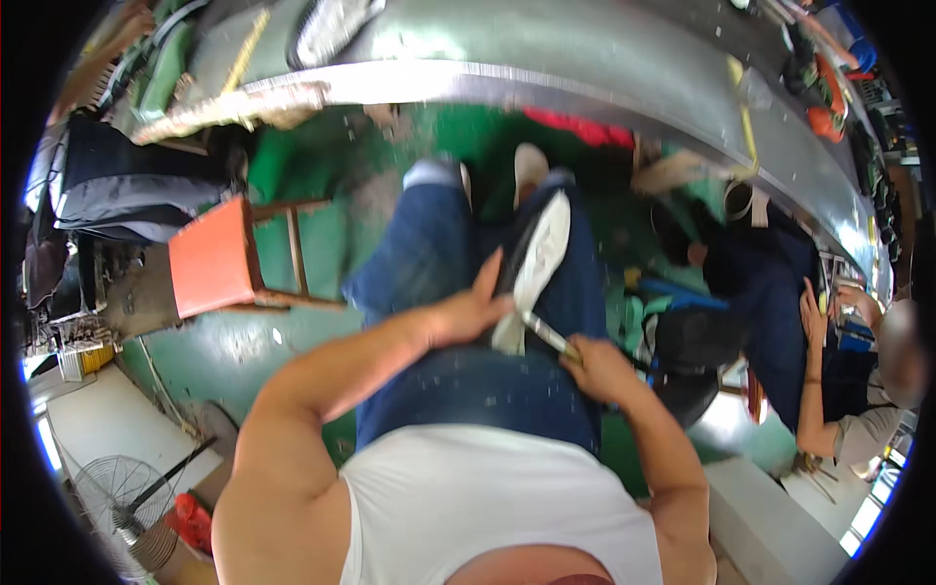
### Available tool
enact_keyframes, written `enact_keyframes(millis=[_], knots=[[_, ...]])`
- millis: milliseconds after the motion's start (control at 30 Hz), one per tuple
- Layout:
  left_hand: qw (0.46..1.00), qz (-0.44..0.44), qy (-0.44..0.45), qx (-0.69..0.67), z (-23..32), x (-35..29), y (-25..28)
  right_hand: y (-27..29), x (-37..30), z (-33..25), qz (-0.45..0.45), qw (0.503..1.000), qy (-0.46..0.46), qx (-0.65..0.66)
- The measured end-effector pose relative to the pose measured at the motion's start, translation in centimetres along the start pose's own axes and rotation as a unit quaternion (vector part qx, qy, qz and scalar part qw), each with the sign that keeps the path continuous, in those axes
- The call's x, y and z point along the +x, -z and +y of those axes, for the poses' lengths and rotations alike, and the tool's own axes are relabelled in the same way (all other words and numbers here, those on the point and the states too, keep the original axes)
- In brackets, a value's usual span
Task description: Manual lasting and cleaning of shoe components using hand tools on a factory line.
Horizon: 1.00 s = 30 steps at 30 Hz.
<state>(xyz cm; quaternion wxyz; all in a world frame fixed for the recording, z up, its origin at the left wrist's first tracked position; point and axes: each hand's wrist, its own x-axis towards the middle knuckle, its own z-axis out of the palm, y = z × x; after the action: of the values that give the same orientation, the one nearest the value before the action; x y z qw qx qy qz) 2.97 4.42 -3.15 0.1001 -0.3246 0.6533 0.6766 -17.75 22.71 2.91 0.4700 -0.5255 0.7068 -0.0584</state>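
Note:
Across my lap lies a shoe (543,252), its pale sole turned up and a dark upper showing along the left side. My left hand (473,307) grips it near the end closest to my body, its thumb and fingers against the dark side. In my right hand (600,369) is a slim brush (549,334) with a light handle, closed in the fingers. The brush's far end meets the sole's near end, beside my left fingertips; its bristles are too small to make out.
A metal-edged conveyor belt (546,49) crosses ahead, bearing another shoe (336,27) at its left. An orange-seated stool (213,257) stands left. At right a co-worker (829,390) sits at the belt, hands raised. A fan (125,507) is at lower left, a white box (770,507) at lower right.

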Motion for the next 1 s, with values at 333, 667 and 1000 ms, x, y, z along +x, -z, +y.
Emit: enact_keyframes(millis=[333, 667, 1000], knots=[[0.995, 0.054, -0.07, 0.049, -1.5, -0.3, -1.9, 1.9, 0.3, -3.1, 0.071, 0.989, 0.026, 0.124], [0.969, 0.131, -0.026, -0.208, 0.0, 7.4, 2.9, -3.8, 3.6, 4.5, 0.131, 0.902, 0.029, 0.409], [0.955, 0.202, -0.202, 0.077, 25.4, 2.1, 19.7, -1.6, 5.4, 6.7, 0.036, 0.836, -0.035, 0.546]])
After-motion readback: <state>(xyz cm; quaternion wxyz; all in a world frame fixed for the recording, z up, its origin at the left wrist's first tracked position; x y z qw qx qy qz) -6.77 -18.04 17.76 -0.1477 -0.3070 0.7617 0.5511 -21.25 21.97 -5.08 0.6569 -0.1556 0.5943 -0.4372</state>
